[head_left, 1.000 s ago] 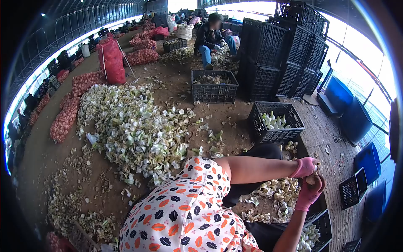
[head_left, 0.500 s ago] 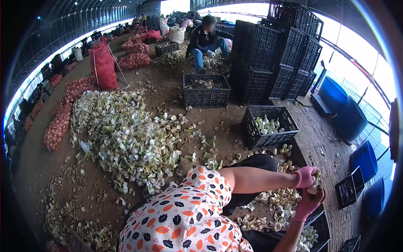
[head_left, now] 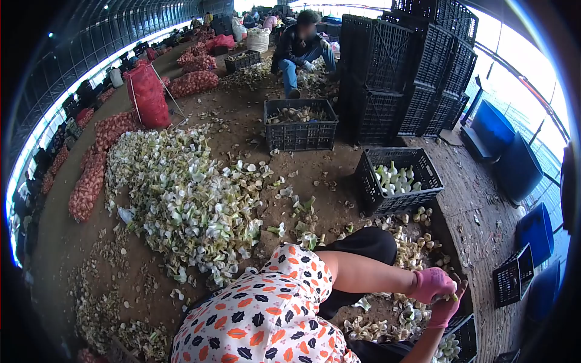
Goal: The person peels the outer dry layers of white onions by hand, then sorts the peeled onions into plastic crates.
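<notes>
Left hand (head_left: 434, 285) fingers clamp the bulb (head_left: 451, 297), now mostly hidden (handling continues); right hand (head_left: 446, 310) fingers: cannot tell.

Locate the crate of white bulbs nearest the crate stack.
In the head view, the crate of white bulbs sits right of centre, between the black crate stack and the loose bulbs, above the left hand in frame.

Daylight floods in right of the black crate stack (head_left: 405, 78), so white it glares, and the stack stands dark against it. Far to its left I see the ribbed wall (head_left: 103, 42), dim and bent. Nearer than the stack, the left hand (head_left: 433, 285) looks soft. Black rings everything.
</notes>
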Demonstrator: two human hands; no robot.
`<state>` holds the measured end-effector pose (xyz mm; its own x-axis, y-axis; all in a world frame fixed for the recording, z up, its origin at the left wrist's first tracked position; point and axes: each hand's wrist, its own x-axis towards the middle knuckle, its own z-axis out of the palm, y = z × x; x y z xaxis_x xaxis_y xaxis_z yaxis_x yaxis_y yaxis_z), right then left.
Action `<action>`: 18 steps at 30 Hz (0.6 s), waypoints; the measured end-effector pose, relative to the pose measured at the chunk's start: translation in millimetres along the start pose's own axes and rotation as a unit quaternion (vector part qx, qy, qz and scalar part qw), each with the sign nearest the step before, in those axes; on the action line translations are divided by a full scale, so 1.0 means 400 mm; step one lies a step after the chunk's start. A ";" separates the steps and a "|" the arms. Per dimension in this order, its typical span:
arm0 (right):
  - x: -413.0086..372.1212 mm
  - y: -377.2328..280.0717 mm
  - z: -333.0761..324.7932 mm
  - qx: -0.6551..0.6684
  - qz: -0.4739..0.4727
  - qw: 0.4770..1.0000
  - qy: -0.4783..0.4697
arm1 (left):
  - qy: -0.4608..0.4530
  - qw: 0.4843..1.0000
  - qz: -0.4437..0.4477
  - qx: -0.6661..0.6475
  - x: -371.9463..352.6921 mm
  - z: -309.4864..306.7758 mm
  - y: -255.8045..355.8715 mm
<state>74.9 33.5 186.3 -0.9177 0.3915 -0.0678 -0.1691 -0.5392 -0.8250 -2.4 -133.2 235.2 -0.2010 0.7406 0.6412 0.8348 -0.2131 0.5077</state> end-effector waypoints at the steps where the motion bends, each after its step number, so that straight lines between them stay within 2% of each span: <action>1: -0.003 -0.002 0.018 -0.028 0.008 0.999 0.024 | -0.040 0.994 -0.083 -0.059 0.001 -0.010 0.007; 2: 0.021 0.016 -0.021 -0.070 -0.024 0.997 0.005 | -0.041 0.994 -0.085 -0.061 0.002 -0.010 -0.009; 3: 0.038 0.029 -0.063 -0.070 -0.022 0.997 0.007 | -0.057 0.972 -0.130 -0.184 0.003 -0.009 -0.027; 4: 0.040 0.033 -0.072 -0.068 -0.012 0.997 -0.030 | -0.072 0.933 -0.174 -0.306 0.005 -0.006 -0.043; 5: 0.041 0.037 -0.079 -0.067 -0.001 0.996 -0.066 | -0.071 0.932 -0.176 -0.308 0.008 -0.003 -0.055; 6: 0.061 0.047 -0.143 0.038 0.054 0.982 -0.177 | -0.043 0.916 -0.239 -0.319 0.014 -0.003 -0.065; 7: 0.082 0.054 -0.168 0.038 0.056 0.982 -0.175 | -0.016 0.895 -0.302 -0.328 0.019 -0.005 -0.072; 8: 0.096 0.059 -0.181 0.060 0.061 0.971 -0.225 | -0.018 0.921 -0.280 -0.271 0.020 -0.019 -0.084; 9: 0.107 0.063 -0.195 0.083 0.067 0.956 -0.275 | -0.016 0.920 -0.282 -0.273 0.022 -0.025 -0.087; 10: 0.106 0.068 -0.198 0.044 0.059 0.977 -0.198 | -0.018 0.919 -0.300 -0.257 0.026 -0.038 -0.073; 12: 0.094 0.062 -0.142 0.023 0.037 0.982 -0.185 | -0.021 0.917 -0.316 -0.242 0.033 -0.032 -0.088; 14: 0.054 0.039 -0.041 0.004 0.015 0.985 -0.172 | 0.054 0.869 -0.334 -0.362 0.035 -0.006 -0.123; 16: 0.004 0.002 0.060 -0.003 0.019 0.987 -0.161 | 0.063 0.867 -0.357 -0.341 0.041 -0.023 -0.145; 17: -0.007 -0.004 0.093 -0.003 0.020 0.986 -0.163 | 0.073 0.865 -0.378 -0.322 0.048 -0.043 -0.152; 18: -0.016 -0.008 0.120 0.060 0.049 0.954 -0.290 | 0.039 0.897 -0.378 -0.226 0.049 -0.074 -0.137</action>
<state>64.0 -3.1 216.2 -0.9701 -0.1249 0.2081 -0.0795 -0.6467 -0.7586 -67.2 -125.8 236.9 -0.6721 0.7390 0.0457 0.1563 0.0812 0.9844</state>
